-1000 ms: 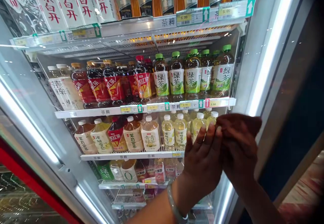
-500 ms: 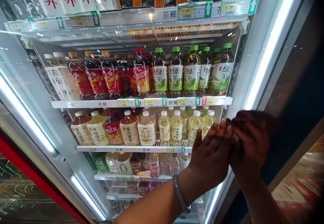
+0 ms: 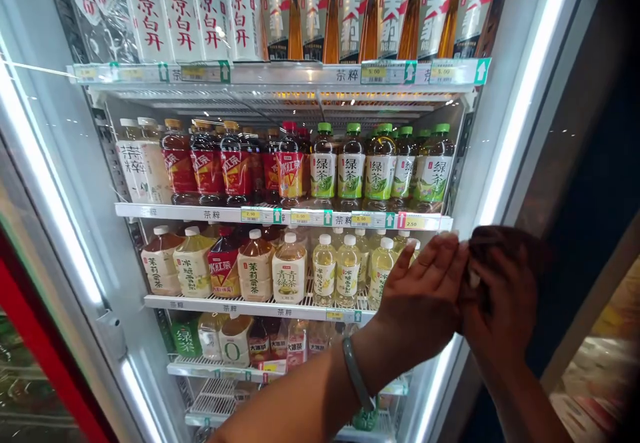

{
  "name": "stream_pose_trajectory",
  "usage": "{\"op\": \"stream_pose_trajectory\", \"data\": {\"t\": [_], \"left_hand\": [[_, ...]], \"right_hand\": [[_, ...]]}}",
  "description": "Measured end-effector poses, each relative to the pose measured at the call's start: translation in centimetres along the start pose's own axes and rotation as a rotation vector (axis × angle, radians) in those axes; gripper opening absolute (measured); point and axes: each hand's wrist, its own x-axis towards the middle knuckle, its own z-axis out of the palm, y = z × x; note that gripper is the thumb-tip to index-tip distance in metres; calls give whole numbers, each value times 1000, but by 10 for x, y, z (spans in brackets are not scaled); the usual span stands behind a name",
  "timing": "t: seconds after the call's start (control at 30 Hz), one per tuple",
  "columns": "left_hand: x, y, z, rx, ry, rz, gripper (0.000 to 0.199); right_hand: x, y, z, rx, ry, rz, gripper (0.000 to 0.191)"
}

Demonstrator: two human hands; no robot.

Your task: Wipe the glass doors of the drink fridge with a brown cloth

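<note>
Brown, blurred item (image 3: 507, 237) — right hand (image 3: 503, 303) bent beneath, hold unclear — left hand (image 3: 423, 296) nearly flat.

On my view, I see amber bottles (image 3: 352, 23) at the upper right, white-labelled bottles (image 3: 179, 26) at the upper left, and a red strip (image 3: 45, 349) at the lower left.

glossy clear plastic bottles (image 3: 324, 173), smooth grey bangle (image 3: 355, 376), white metal wire shelf (image 3: 215, 395), shiny price strip (image 3: 300, 217)

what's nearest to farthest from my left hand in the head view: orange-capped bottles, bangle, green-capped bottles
1. Bangle, just below the left hand
2. Green-capped bottles, right part of shelf
3. Orange-capped bottles, left, same shelf
</note>
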Motion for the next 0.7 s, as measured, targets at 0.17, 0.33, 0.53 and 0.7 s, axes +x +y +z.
{"op": "stream_pose_trajectory", "data": {"t": [0.17, 0.33, 0.53, 0.7], "left_hand": [[0, -2, -6, -3, -3, 25, 64], [45, -21, -16, 26, 104, -57, 65], [51, -42, -17, 101, 141, -35, 65], [45, -39, -20, 159, 111, -45, 59]], "right_hand": [[22, 34, 4, -92, 144, 116, 46], [80, 7, 19, -67, 158, 20, 37], [27, 18, 5, -16, -53, -218, 35], [92, 37, 16, -61, 242, -2, 40]]}}
